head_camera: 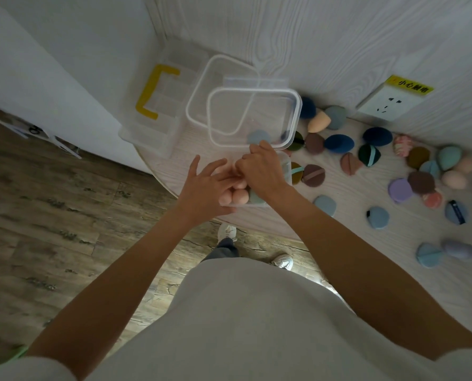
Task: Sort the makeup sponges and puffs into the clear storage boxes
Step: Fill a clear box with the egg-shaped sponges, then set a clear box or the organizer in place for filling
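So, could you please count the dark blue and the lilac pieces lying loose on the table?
Dark blue sponges: 3
Lilac pieces: 2
Total: 5

Both bare arms reaching forward, left hand (201, 185) fingers spread, right hand (262, 171) curled, grip perhaps closed.

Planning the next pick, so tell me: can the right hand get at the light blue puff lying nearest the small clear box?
Probably yes. The right hand is over the small clear box, and the light blue puff lies alone on bare table beside that forearm, with nothing over it.
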Tool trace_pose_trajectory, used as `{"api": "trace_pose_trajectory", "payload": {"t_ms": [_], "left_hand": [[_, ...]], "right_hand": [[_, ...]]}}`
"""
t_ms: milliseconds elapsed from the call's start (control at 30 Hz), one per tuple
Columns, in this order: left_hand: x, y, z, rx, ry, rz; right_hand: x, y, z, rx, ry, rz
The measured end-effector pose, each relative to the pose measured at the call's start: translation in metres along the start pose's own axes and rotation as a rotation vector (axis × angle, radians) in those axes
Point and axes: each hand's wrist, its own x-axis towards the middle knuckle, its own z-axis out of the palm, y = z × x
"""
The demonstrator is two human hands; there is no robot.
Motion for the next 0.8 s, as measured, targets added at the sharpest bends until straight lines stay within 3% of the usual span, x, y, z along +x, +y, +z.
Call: {"api": "trace_pose_trajectory", "payload": {"t_ms": [167, 267, 333, 400, 533, 667, 800], "left_hand": [[0.0, -0.002, 0.002, 0.013, -0.014, 0.011], [0.0, -0.008, 0.004, -0.015, -0.054, 0.039], [0.002, -0.009, -0.003, -0.158, -0.012, 0.02], [0.008, -0.01, -0.018, -0.379, 0.142, -0.096], [0.031, -0.023, -0.041, -0.632, 0.47, -0.423], [0.062, -0.028, -0.055, -0.915, 0.377, -0.657], [0.061, -0.017, -0.064, -1.059, 0.326, -0.681]], "right_hand": [[-0.015, 0.014, 0.014, 0.333, 0.273, 0.078], [-0.029, 0.025, 0.013, 0.596, 0.472, 0.255], [-0.039, 0.038, 0.005, 0.729, 0.562, 0.439], [-0.046, 0.052, 0.001, 0.88, 0.619, 0.624], [-0.039, 0.074, -0.018, 1.363, 0.412, 0.798], [-0.028, 0.082, -0.035, 1.742, 0.204, 0.73], [-0.031, 0.081, -0.037, 1.736, 0.256, 0.79]]}}
